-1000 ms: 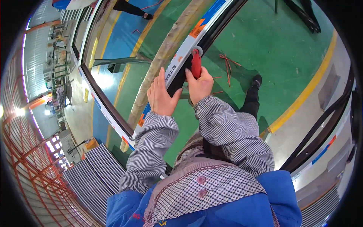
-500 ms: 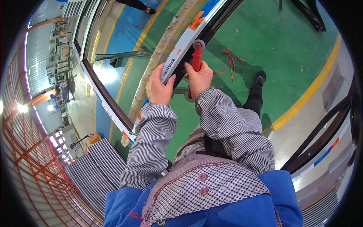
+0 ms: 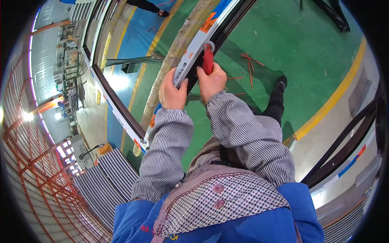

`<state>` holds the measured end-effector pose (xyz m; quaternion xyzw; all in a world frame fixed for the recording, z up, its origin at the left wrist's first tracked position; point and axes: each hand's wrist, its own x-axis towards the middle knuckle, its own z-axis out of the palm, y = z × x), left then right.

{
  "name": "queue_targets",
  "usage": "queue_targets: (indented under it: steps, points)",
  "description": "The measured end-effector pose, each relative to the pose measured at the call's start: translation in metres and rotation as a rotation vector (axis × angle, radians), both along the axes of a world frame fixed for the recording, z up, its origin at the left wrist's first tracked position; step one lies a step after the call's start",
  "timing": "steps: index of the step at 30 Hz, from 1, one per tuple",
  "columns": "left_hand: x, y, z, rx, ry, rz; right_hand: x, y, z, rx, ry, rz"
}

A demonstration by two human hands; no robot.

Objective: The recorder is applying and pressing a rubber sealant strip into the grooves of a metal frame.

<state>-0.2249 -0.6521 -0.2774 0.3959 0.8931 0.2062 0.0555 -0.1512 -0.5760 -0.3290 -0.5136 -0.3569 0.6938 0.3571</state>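
My left hand (image 3: 173,92) is wrapped round a long frame bar (image 3: 189,65), thumb on the near side and fingers at the far edge. The bar is dark, with a white, blue and orange protective film along one face. In my right hand (image 3: 212,83) is a red-handled roller (image 3: 208,60). Its small pale wheel sits at the dark edge of the bar, close beside the film; whether it touches cannot be made out. My right thumb lies along the handle near the bar. The roller's lower end is hidden by my hand.
A wrapped beam (image 3: 174,54) runs beneath the bar. Another filmed frame side (image 3: 117,103) slants off at left. Thin red strips (image 3: 251,67) lie on the green floor. Dark frame parts (image 3: 344,150) stand at right, and grey profiles (image 3: 107,176) are stacked at lower left. Another person's leg (image 3: 150,6) shows at top.
My right hand and the roller have shifted slightly left, nearer the bar, and the roller's lower end has gone out of sight. My left hand keeps its hold. The whole view has shifted a little.
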Motion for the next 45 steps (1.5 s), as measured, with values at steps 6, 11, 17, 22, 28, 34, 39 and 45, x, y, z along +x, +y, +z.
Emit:
queue_targets:
  steps: [6, 11, 17, 22, 28, 34, 39, 45]
  points:
    - [0.001, 0.001, 0.002, 0.044, 0.127, -0.077, 0.010, 0.014, -0.005, -0.159, 0.329, 0.091]
    - [0.002, 0.016, 0.002, -0.007, 0.097, -0.017, 0.010, 0.019, -0.003, -0.121, 0.259, 0.191]
    - [-0.003, 0.019, -0.008, 0.021, 0.103, -0.009, 0.009, 0.013, -0.007, -0.085, 0.267, 0.145]
    - [-0.002, 0.019, 0.000, 0.007, 0.084, -0.034, 0.011, 0.015, -0.008, -0.145, 0.369, 0.142]
    - [0.000, 0.020, 0.002, 0.033, 0.082, -0.054, 0.015, 0.022, -0.013, -0.089, 0.411, 0.177]
    - [0.003, 0.025, 0.007, -0.005, 0.085, 0.000, 0.006, 0.014, 0.000, -0.100, 0.258, 0.086]
    - [0.002, 0.021, 0.006, -0.057, 0.097, -0.065, 0.014, 0.022, -0.007, -0.190, 0.401, 0.126]
    - [0.014, 0.032, 0.006, -0.242, 0.321, -0.111, 0.024, 0.025, -0.006, -0.180, 0.409, 0.246]
